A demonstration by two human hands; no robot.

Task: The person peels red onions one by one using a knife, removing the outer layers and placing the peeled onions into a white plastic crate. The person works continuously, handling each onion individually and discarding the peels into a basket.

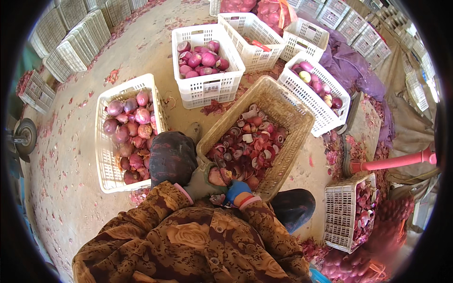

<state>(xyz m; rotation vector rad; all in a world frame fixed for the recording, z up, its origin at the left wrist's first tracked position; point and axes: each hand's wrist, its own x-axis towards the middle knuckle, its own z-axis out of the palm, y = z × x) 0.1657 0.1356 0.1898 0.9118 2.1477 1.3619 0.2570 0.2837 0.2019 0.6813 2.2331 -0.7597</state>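
Note:
My left hand [200, 183], in a grey-green glove, is shut around a red onion [218, 176] close to my lap. At the onion's right side is my right hand [238, 191] in a blue glove, its fingers bent; whether it grips a tool is hidden. Some onion skin [217, 199] shows below the hands. Between my knees stands a tan plastic crate [292, 106] holding onion peels and cut ends [247, 148]. To the left, a white crate [101, 155] contains unpeeled red onions [132, 131].
Ahead is a white crate [208, 86] of peeled onions. Another crate [311, 113] holds peeled onions at right. A red object [261, 46] rests at a farther crate's rim. A peel-filled crate [339, 215] and a red pole [393, 161] are on the right.

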